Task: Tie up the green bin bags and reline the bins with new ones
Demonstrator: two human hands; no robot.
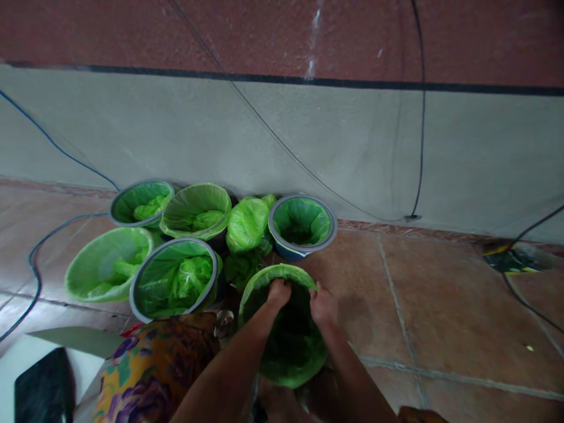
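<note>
A bin lined with a green plastic bag [286, 352] stands on the floor right below me. My left hand [278, 292] is closed on the far rim of the green liner. Beside it, my right hand [323, 305] also grips the liner's rim, fingers curled over the edge. Both forearms reach over the bin's opening. The inside of the bag looks dark and I cannot tell what it holds.
Several other green-lined bins [176, 276] and a tied green bag [247, 223] cluster by the grey wall [308, 141]. Blue cable [35, 264] and black wires [420, 147] trail over the tiled floor [418, 294] and wall. Floral fabric [154, 364] is at lower left.
</note>
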